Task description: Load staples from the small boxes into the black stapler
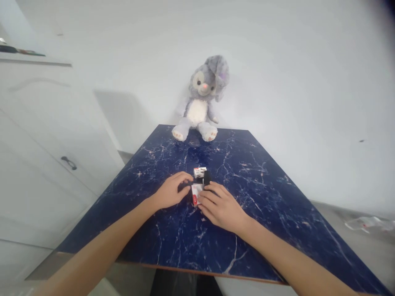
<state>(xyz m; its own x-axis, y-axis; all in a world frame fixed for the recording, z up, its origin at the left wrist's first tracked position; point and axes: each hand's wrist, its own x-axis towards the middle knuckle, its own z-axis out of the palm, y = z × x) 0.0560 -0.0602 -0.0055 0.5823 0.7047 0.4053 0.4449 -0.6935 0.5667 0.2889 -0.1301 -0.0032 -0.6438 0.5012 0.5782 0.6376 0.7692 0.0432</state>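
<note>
Near the middle of the table, a small red-and-white box (196, 192) lies under the fingertips of my right hand (224, 207), which grip its right side. My left hand (173, 190) is just left of the box, thumb and fingers apart with nothing between them. Behind that box sits a second small white box (200, 172) with red and dark print, close to my left fingertips. A small black object (207, 176) stands beside the two boxes, just beyond my right fingers; its kind is unclear. My right hand hides part of the nearer box.
A grey plush rabbit (197, 111) sits at the far edge of the blue marble-patterned table (253, 234), against the white wall. To the left stands a white cabinet (40, 144) with a dark handle. Clear plastic wrapping (370, 224) lies on the floor at right.
</note>
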